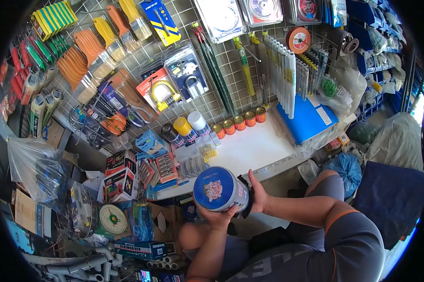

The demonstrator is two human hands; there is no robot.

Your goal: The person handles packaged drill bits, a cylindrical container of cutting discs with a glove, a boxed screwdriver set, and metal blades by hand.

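- Left hand first: that grip is spread wide, cupped under a big round tub with a blue tiger-print lid and pale sides, thumb up along the wall.
- Right hand: grip loosely curled on the tub's right, up against a crumpled black thing (cloth maybe?). Thumb's sticking up free and the fingertips are hidden, so I can't tell what it's really got hold of.
- The tub itself is held up between both grips, tilted so the lid faces the wearer.
- My worry: smooth, bulky tub. If the left palm slips, or that black stuff slides under the right, I reckon it drops.
- Just past the grips is the white desk. Swing the tub forward carelessly and it could clip the clear plastic packs left of it.
- Farther ahead: black, yellow and white spray cans plus five small orange tins with gold lids. A hard bump could topple them.
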